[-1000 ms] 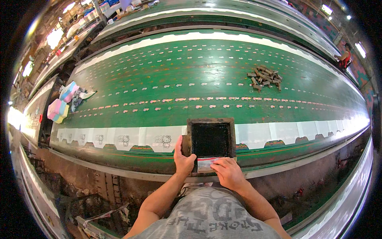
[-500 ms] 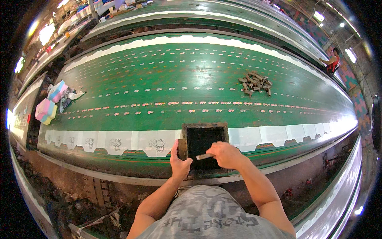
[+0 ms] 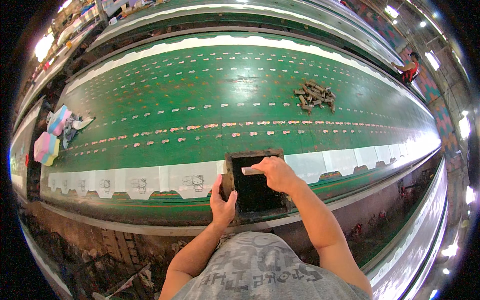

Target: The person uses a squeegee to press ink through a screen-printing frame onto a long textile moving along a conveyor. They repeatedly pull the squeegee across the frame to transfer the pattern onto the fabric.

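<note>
A small screen-printing frame (image 3: pixel 229 175) with a dark mesh lies on the row of white fabric pieces at the table's near edge. My left hand (image 3: pixel 222 206) grips its left side, thumb on the inner side and fingers along the outside. My right hand (image 3: pixel 276 174) is closed around a small squeegee (image 3: pixel 250 171), held over the upper part of the dark mesh. Whether the squeegee touches the mesh I cannot tell. Left of the frame, white fabric pieces (image 3: pixel 165 179) carry line-drawn cartoon figures; those to the right (image 3: pixel 340 162) look plain.
On the long green table (image 3: pixel 200 90) sits a pile of brownish short rolls or blocks (image 3: pixel 315 96) at right. Stacked pastel sponges or pads (image 3: pixel 47 147) lie at the left beside a grey cloth (image 3: pixel 75 129). A person in red (image 3: pixel 410 72) stands far right.
My right hand has moved the squeegee away from me, from the middle of the mesh to its far part. My left hand stays on the frame. The whole view has shifted slightly.
</note>
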`<action>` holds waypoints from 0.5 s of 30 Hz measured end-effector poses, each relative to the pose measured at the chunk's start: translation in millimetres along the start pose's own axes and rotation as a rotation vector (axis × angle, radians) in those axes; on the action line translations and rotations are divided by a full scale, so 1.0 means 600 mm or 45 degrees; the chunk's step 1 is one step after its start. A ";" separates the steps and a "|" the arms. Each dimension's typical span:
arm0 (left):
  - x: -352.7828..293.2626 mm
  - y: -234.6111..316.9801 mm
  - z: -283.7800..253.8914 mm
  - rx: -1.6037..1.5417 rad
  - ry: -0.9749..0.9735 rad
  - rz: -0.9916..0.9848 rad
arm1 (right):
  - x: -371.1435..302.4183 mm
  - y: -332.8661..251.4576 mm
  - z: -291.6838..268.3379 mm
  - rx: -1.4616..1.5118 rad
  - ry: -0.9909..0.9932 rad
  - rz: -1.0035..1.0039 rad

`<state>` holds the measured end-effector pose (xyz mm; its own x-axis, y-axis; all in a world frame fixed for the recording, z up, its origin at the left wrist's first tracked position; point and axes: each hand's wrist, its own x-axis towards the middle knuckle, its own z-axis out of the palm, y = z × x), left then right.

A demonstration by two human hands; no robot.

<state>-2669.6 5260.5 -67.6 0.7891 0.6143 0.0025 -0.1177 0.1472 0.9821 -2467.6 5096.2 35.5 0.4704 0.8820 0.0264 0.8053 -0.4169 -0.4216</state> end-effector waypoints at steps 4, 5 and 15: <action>-0.002 0.005 0.002 -0.051 -0.010 -0.048 | -0.056 -0.035 0.020 -0.029 -0.016 0.013; -0.003 0.003 0.001 -0.040 -0.011 -0.033 | -0.069 -0.049 0.021 -0.018 -0.033 0.035; -0.004 -0.010 -0.006 0.224 -0.047 0.033 | -0.180 -0.143 0.053 -0.036 0.096 0.038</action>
<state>-2672.8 5261.1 -74.1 0.8091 0.5868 0.0322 -0.0339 -0.0081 0.9994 -2598.8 5043.7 40.0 0.5195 0.8504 0.0830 0.7997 -0.4498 -0.3976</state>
